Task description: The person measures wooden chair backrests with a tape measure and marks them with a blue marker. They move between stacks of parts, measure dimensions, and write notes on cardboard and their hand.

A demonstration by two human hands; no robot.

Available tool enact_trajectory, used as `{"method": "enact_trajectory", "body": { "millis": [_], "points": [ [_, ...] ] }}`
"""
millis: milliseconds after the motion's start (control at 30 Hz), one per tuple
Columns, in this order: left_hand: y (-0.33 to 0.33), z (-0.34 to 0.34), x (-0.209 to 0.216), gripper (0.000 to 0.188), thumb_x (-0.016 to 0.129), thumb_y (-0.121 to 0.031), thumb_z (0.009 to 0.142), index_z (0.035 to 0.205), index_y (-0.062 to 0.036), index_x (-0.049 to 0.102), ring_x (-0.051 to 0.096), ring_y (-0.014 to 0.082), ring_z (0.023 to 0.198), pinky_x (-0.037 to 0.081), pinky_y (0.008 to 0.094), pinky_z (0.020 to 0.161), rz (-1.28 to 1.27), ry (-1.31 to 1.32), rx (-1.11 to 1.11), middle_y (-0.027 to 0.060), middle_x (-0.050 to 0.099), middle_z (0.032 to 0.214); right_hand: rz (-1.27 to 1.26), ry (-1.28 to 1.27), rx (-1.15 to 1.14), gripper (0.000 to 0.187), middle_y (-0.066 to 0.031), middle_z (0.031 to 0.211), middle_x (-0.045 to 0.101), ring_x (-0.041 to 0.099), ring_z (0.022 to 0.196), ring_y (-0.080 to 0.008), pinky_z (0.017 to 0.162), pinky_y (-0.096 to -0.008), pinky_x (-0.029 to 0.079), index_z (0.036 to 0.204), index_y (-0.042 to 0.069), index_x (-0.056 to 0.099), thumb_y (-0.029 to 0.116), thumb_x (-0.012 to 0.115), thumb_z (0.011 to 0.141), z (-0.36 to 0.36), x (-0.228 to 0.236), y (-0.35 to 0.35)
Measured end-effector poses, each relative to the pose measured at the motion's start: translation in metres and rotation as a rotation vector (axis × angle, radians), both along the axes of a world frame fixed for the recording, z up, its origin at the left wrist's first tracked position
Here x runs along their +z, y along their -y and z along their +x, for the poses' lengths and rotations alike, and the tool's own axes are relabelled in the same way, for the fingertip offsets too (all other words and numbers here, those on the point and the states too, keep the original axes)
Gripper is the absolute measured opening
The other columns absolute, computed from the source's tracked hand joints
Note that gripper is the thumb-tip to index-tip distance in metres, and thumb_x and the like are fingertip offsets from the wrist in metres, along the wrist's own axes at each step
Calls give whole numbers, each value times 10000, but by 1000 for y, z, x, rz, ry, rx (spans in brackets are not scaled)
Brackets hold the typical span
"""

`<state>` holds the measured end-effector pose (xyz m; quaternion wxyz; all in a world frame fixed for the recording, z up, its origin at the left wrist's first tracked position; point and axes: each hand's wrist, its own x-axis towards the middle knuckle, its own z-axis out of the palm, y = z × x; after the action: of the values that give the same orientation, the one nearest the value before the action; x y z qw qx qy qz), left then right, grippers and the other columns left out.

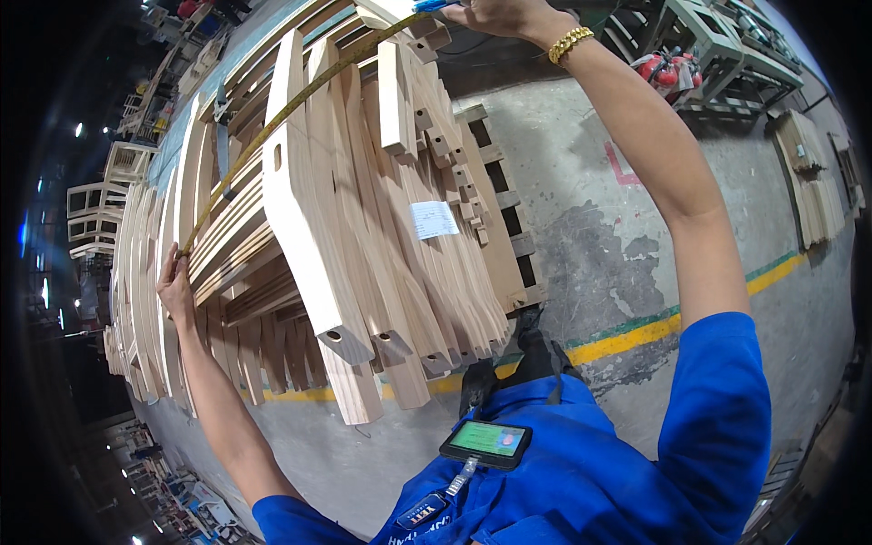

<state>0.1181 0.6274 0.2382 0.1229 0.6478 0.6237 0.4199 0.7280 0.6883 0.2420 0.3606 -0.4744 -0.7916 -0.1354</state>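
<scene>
Left fingers (171, 272) pinching thin yellow measuring tape (292, 107), left of the wood stack (304, 213) | right fingers (461, 14) gripping a blue object (433, 4), partly cropped, at stack's far end | tape stretched across stack: smooth, grained, bent bars, round-holed ends | slatted pallet (505, 198), right of stack
</scene>
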Motion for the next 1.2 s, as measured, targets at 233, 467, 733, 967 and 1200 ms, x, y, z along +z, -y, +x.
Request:
{"method": "enact_trajectory", "body": {
  "millis": [233,467,733,967,1200],
  "points": [
    [0,-10,-6,287,591,-71,864,1148,-44,626,552,198,1021,470,289,868,-52,-9,-86,84,485,1140,-87,109,-66,225,-109,888,634,596,754,-290,664,-374,475,978,106,656,220,650,784,-2,-6,-8],
    [96,22,29,128,670,-119,808,926,-129,720,536,172,903,450,296,843,198,105,-23,37,574,906,-60,124,188,136,-159,792,543,542,752,-303,717,-348,430,890,-22,574,99,571,828,8,56,41],
    [388,-103,-1,144,710,-32,749,886,-77,709,626,151,743,519,275,669,325,61,-52,58,681,850,-73,400,402,85,-122,703,443,481,690,-264,658,-341,382,709,-14,478,-47,536,762,-153,156,125],
    [597,-275,-30,69,610,53,818,866,11,637,574,143,628,467,245,553,482,624,509,72,593,824,-182,434,718,88,-105,681,491,490,622,-252,569,-335,368,707,-13,546,-12,614,652,-483,174,227],
    [616,-402,-23,75,608,38,832,907,36,607,580,151,665,479,260,603,573,573,579,73,576,839,-174,468,906,128,-77,689,564,521,585,-189,562,-330,414,787,8,639,38,658,663,-708,173,266]
  ]
}}
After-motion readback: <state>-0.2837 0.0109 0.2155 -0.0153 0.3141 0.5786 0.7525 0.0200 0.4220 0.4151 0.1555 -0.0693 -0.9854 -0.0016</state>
